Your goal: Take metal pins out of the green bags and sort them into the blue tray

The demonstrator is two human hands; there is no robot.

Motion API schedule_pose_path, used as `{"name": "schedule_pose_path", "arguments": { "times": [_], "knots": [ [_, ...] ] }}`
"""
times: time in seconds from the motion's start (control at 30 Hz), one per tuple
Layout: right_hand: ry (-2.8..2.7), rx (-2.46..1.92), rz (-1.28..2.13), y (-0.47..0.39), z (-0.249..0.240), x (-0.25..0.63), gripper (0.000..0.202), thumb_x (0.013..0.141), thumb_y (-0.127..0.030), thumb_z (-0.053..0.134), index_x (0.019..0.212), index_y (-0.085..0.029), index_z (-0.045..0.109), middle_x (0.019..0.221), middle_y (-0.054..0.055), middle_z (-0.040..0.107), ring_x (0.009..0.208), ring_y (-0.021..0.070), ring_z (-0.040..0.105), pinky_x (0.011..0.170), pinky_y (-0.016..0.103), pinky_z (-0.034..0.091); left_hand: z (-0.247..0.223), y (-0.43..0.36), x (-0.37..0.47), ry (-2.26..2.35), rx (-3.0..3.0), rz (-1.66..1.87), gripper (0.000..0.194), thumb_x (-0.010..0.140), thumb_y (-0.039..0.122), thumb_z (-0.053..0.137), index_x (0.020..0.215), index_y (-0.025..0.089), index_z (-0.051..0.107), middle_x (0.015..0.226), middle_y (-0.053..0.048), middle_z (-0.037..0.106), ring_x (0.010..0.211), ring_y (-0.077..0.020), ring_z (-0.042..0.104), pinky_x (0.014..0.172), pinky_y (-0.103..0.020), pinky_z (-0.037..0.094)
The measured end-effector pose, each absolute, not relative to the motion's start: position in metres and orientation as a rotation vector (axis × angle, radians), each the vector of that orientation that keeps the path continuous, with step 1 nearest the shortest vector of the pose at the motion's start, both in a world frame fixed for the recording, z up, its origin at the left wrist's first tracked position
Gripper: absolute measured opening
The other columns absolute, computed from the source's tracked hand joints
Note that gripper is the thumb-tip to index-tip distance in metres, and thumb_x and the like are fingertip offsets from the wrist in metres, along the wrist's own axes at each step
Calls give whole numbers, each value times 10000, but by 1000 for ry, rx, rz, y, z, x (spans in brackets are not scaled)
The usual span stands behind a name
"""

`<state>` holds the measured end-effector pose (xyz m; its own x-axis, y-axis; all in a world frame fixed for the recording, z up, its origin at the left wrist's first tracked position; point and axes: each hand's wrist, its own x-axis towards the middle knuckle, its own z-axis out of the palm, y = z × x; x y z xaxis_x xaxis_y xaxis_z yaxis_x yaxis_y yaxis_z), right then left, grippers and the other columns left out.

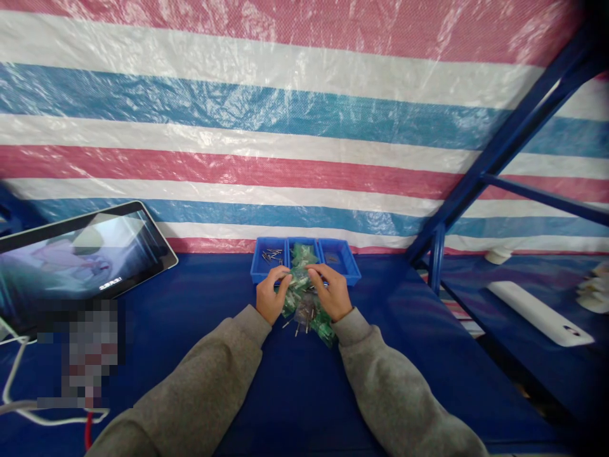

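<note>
My left hand [272, 296] and my right hand [335, 296] face each other just in front of three joined blue bins. Between their fingertips they pinch a small clear-and-green plastic packet [299, 277], one side each. Below it on the table lies a pile of similar green packets [324, 329], a greyish packet [304, 312] and several thin metal pieces, too small to name exactly. The left bin [257, 271] contains thin metal pieces [272, 256]. Green packets [304, 252] fill the middle bin. In the right bin [353, 270] something small and greyish lies on the bottom.
A tablet-like screen [137, 254] leans at the left, with a white cable [14, 381] and a blurred-out object near it. A striped plastic sheet [285, 171] hangs behind the blue table [304, 393]. Blue metal bars [435, 254] and a long white device [540, 314] stand right.
</note>
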<state>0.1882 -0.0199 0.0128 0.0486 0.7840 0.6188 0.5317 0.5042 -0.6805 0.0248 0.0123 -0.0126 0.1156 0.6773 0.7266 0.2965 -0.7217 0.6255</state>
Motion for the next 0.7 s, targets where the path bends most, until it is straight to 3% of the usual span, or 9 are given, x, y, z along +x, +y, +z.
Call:
{"name": "schedule_pose_path", "arguments": {
  "times": [0.17,0.3,0.4,0.53,0.63,0.7],
  "knots": [
    [-1623,-1052,508,-25,16,188,369,867,-299,515,1228,-220,516,941,56,626,773,160,605,634,269,521,-17,16,25,961,1858,1701,177,859,300,549,961,158,519,886,-33,601,637,-86,604,569,-189,493],
    [-1739,-957,524,-27,17,185,307,837,-234,540,1141,-238,583,1052,69,596,822,162,605,645,274,534,-21,19,25,953,1790,1676,173,876,309,524,962,168,472,690,40,548,471,-52,504,507,-174,444],
    [-1750,-1000,378,-25,15,184,228,834,-205,534,1035,-240,635,996,63,602,867,178,593,660,289,533,-21,17,24,947,1853,1623,157,891,308,497,965,170,487,675,34,554,522,-71,527,544,-184,448],
    [-1676,-1074,267,-22,13,184,126,846,-240,542,912,-217,646,995,76,584,934,194,574,695,297,524,-11,11,21,923,1970,1557,201,923,303,416,992,171,552,805,-25,608,680,-111,586,630,-218,471],
    [-1603,-1132,255,-20,12,185,124,857,-284,543,879,-198,630,892,61,616,825,179,596,687,291,512,-3,8,20,813,2098,1512,257,917,329,419,974,156,601,959,-84,606,870,-166,593,728,-268,482],
    [-1561,-1173,264,-19,11,186,148,851,-320,554,853,-190,626,792,41,628,709,165,598,645,285,504,-1,9,21,787,2132,1528,249,878,349,500,968,144,610,1002,-100,598,853,-169,590,719,-278,485]
  ]
}}
